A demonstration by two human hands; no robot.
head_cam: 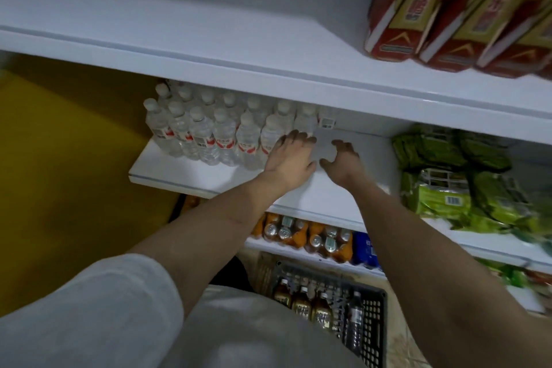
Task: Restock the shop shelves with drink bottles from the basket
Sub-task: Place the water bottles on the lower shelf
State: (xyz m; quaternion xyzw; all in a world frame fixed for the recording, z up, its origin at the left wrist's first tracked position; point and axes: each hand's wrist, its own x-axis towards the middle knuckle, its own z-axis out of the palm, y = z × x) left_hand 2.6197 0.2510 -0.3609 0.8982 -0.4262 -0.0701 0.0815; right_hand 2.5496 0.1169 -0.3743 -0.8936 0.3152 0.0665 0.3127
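Two hands mid-frame over the white shelf [298,197], left hand [291,155] spread against clear water bottles [209,134], right hand [343,157] loosely curled, holding nothing; lower down, brown drink bottles [301,305] upright in the dark basket [373,308].

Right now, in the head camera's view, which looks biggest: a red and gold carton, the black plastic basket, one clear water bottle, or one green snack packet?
1. Red and gold carton, though it sits nearer the camera
2. Black plastic basket, partly hidden
3. Green snack packet
4. Clear water bottle
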